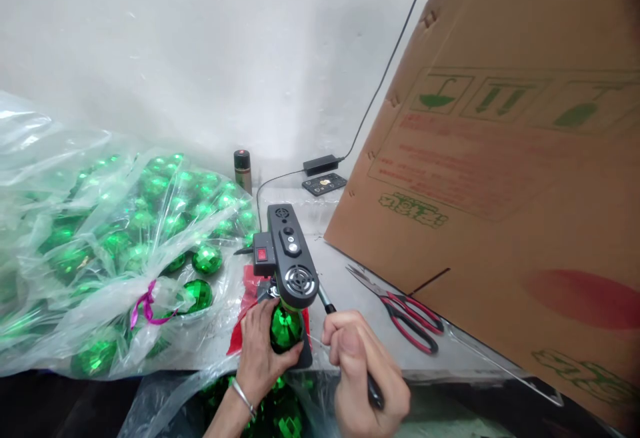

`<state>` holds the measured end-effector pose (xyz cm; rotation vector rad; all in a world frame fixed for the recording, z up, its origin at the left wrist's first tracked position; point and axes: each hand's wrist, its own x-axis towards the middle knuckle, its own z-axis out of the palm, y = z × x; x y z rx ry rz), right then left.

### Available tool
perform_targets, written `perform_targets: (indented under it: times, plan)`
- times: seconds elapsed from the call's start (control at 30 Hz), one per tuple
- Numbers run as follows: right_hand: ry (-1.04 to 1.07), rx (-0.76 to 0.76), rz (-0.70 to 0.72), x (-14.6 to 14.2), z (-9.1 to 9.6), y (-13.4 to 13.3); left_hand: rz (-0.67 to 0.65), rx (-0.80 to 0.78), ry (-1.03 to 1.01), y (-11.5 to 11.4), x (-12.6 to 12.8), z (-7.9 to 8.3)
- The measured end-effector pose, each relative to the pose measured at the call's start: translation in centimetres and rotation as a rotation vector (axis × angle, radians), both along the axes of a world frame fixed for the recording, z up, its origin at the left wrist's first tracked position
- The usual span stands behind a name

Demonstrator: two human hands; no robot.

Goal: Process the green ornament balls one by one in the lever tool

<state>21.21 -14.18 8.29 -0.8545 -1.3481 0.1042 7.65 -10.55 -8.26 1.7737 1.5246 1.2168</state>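
My left hand (263, 351) is closed around a shiny green faceted ball (284, 327), holding it under the head of a small black machine (289, 258) with a red switch on its side. A bracelet shows on that wrist. My right hand (365, 368) is in a fist around a thin dark-handled tool (327, 305) whose metal tip points up toward the machine's head, just beside the ball.
A large clear plastic bag (90, 251) of several green balls fills the left. Red-handled scissors (405, 311) lie to the right of the machine. A big cardboard box (510, 178) leans at the right. A dark can (243, 168), a power adapter (321, 164) and a small black device (325, 184) sit by the wall.
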Motion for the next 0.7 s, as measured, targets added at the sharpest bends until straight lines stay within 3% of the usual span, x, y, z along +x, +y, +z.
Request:
perform_targets:
  times: [0.23, 0.53, 0.7]
  plan:
    - [0.002, -0.006, -0.015, -0.2, -0.5, -0.2, -0.068, -0.164, -0.177, 0.7, 0.1, -0.8]
    - [0.061, 0.06, -0.107, -0.9, -2.8, 0.0, -0.072, -0.155, -0.161, 0.4, 0.3, -1.3]
    - [0.016, -0.027, -0.133, -0.3, -4.1, -0.6, -0.079, -0.173, -0.179, 0.3, 0.5, -1.4]
